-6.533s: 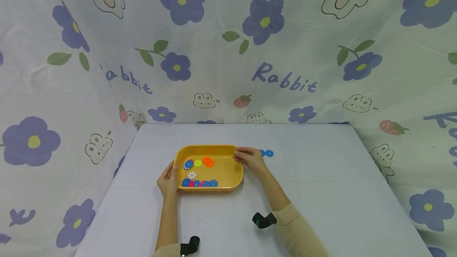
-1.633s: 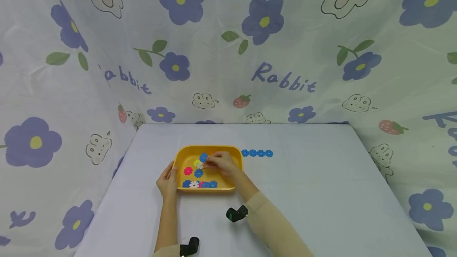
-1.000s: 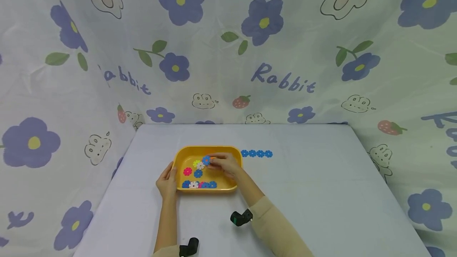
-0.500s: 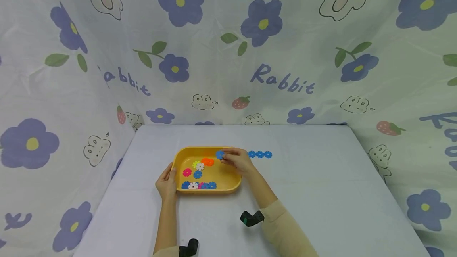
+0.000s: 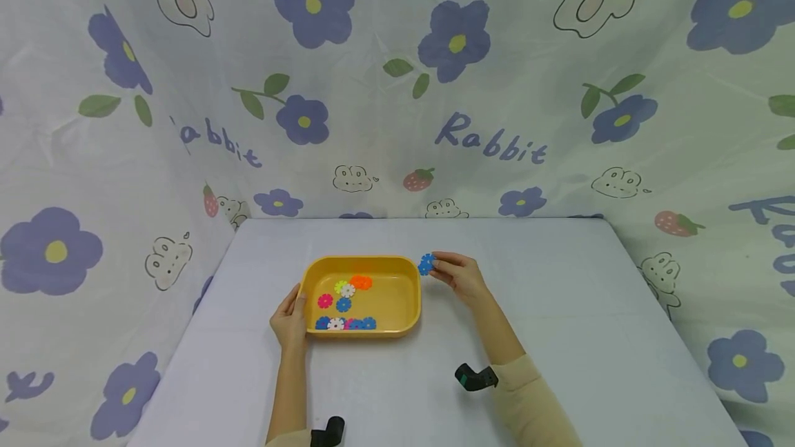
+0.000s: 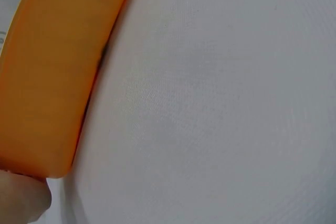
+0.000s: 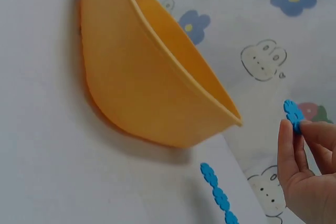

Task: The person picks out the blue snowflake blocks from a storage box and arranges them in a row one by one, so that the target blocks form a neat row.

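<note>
My left hand [image 5: 289, 317] grips the left end of a yellow plastic tray [image 5: 391, 330]; in the left wrist view a fingertip [image 6: 23, 198] shows at the tray's corner. Just past the tray's right end, my right hand [image 5: 462, 276] pinches a blue flower-shaped disc [image 7: 293, 115] between thumb and fingers, raised above the table. Below it on the cloth lies a row of blue flower-shaped discs [image 7: 220, 199], mostly hidden by the hand in the head view. Inside the tray are orange discs [image 5: 361, 283], a pink disc [image 5: 325, 301], a blue disc [image 5: 344, 304], and white and yellow-green ones.
More discs [image 5: 369, 323] are gathered along the tray's near wall. The white-covered table [image 5: 590, 336] meets a flower-and-rabbit patterned cloth [image 5: 397, 123] behind and at both sides. A black wrist camera [image 5: 475, 377] sits on the right sleeve, another [image 5: 327, 431] on the left.
My right hand has picked a blue disc out of the tray and carried it right, over the tray's end to above the row. The left hand stays on the tray.
</note>
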Available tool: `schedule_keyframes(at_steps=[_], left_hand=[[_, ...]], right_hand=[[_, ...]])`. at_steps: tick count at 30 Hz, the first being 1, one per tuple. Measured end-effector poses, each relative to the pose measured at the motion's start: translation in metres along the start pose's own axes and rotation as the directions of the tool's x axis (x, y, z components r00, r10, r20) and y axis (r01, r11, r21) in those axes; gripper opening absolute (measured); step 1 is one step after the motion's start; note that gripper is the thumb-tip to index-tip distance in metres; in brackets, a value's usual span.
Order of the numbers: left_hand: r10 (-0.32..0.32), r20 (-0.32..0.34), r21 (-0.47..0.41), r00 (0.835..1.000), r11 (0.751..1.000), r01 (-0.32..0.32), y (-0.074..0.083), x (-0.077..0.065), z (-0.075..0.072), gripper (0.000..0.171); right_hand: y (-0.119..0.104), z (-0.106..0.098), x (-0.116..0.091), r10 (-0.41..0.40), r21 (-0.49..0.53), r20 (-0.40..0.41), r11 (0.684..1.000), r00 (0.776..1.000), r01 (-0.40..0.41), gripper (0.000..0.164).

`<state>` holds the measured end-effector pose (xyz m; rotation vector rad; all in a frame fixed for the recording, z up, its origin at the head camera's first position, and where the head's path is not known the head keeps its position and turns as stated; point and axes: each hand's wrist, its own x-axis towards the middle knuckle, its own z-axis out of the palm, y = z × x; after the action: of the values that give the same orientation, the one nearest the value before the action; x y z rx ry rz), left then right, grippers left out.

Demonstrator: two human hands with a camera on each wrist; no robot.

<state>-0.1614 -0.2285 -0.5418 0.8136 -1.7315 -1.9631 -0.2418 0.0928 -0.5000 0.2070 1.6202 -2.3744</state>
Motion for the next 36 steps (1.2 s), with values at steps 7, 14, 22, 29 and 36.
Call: schedule_keyframes(at_steps=[7,14,22,29,36], left_hand=[[0.004,-0.002,0.003,1.0,1.0,-0.004,-0.001,0.001,-0.001,0.036],[0.007,0.007,-0.002,1.0,1.0,-0.007,0.0,0.002,-0.001,0.037],[0.006,0.032,-0.011,0.999,1.0,-0.005,0.011,-0.004,-0.001,0.036],[0.008,0.006,0.004,1.0,1.0,-0.008,-0.001,0.003,-0.001,0.036],[0.006,0.002,0.016,1.0,1.0,-0.006,0.001,0.001,0.0,0.036]], right_hand=[[-0.013,-0.039,-0.002,-0.009,0.066,-0.024,0.998,1.0,0.011,0.024],[-0.024,-0.066,-0.004,-0.02,0.107,-0.047,0.994,0.999,0.025,0.022],[-0.029,-0.088,0.0,-0.028,0.05,-0.118,0.998,0.993,0.034,0.031],[-0.025,-0.104,0.005,-0.017,0.039,-0.174,0.999,0.985,0.024,0.039],[-0.017,-0.115,0.008,-0.011,-0.026,-0.271,1.0,0.963,0.004,0.042]])
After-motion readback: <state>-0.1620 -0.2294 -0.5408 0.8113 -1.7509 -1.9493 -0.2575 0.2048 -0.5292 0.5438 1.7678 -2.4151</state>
